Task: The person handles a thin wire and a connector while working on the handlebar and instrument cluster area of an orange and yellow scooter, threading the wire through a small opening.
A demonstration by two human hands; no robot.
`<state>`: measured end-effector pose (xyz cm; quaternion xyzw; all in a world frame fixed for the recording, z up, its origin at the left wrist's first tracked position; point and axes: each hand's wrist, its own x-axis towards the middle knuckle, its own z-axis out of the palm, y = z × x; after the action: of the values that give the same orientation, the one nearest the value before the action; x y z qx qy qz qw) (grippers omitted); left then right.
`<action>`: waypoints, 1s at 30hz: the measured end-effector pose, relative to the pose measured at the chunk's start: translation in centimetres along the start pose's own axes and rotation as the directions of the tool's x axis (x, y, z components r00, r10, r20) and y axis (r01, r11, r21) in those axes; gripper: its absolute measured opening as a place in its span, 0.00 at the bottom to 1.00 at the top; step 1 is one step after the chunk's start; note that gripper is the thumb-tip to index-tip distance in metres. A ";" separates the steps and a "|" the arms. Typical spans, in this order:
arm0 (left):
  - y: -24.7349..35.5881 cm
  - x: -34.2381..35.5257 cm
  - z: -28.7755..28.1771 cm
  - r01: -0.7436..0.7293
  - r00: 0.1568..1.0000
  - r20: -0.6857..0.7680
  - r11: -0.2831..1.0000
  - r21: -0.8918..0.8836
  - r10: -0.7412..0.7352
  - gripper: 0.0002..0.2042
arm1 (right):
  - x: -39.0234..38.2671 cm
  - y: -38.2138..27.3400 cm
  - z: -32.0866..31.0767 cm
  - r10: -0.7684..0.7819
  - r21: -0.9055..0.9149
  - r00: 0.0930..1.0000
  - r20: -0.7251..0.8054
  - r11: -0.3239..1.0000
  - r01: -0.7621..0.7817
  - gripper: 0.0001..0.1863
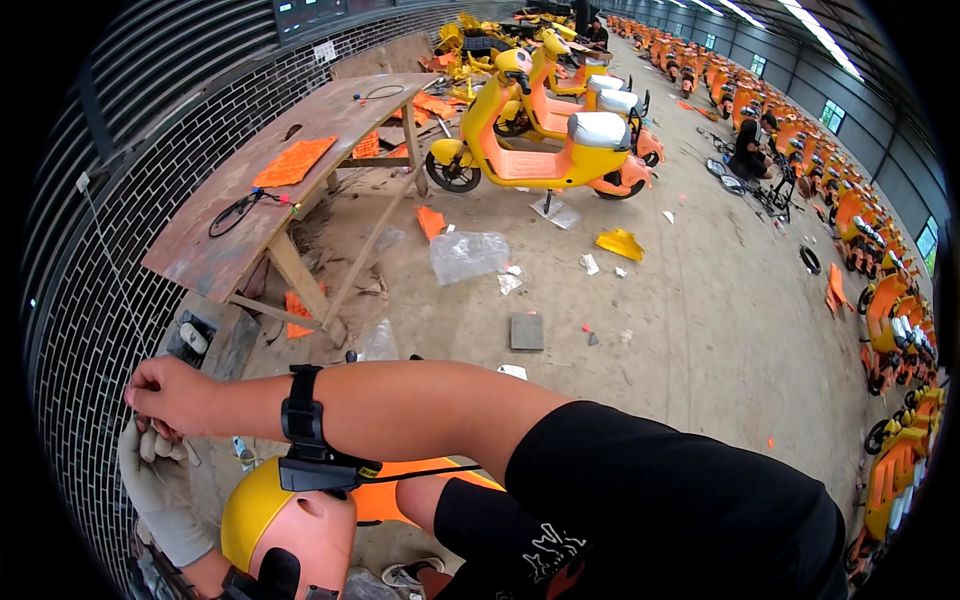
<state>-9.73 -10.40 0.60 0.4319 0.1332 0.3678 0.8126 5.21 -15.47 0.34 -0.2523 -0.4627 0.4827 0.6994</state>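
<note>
My right hand [172,392] reaches across to the far left, bare, its fingers closed in a pinch; what lies in them is too small to make out. Right below it, touching or nearly so, is my left hand [160,450] in a pale grey knitted glove [160,500], fingers curled. Whatever the gloved fingers hold is hidden. A black strap with a small device [303,405] circles my right forearm. Beneath that arm stands a yellow and orange scooter front [290,520], and part of its orange body [420,488] shows beside my leg.
A wooden table [220,220] carries an orange sheet [296,162] and a black cable [235,212]. Yellow-orange scooters [530,165] stand beyond it. On the floor lie a plastic bag [468,256], a grey block [526,332] and scraps. A person [752,150] crouches near long scooter rows.
</note>
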 end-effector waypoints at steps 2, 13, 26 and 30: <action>0.1 -0.4 0.1 0.009 0.998 0.060 1.000 -0.026 -0.007 0.07 | 0.2 0.5 -0.1 -0.049 -0.025 0.999 0.022 0.998 0.050 0.09; -0.6 -0.2 1.3 -0.090 0.949 -0.175 0.756 0.648 0.263 0.07 | 1.3 2.7 -1.0 -0.269 -0.532 0.947 -0.176 0.835 0.138 0.12; -1.4 -0.6 2.7 -0.054 0.858 0.174 -0.252 0.966 0.484 0.07 | 0.2 0.9 -1.6 0.103 -0.826 0.955 -0.277 0.483 -0.291 0.18; -0.8 -0.9 3.1 0.036 0.845 -0.225 0.367 0.930 0.485 0.09 | -0.4 -0.5 -0.4 0.135 -0.558 0.972 -0.194 0.799 -0.223 0.18</action>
<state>-8.33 -13.18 1.67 0.7150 0.4391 0.4372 0.3238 5.71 -15.98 0.42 -0.5287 -0.5093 0.3646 0.5729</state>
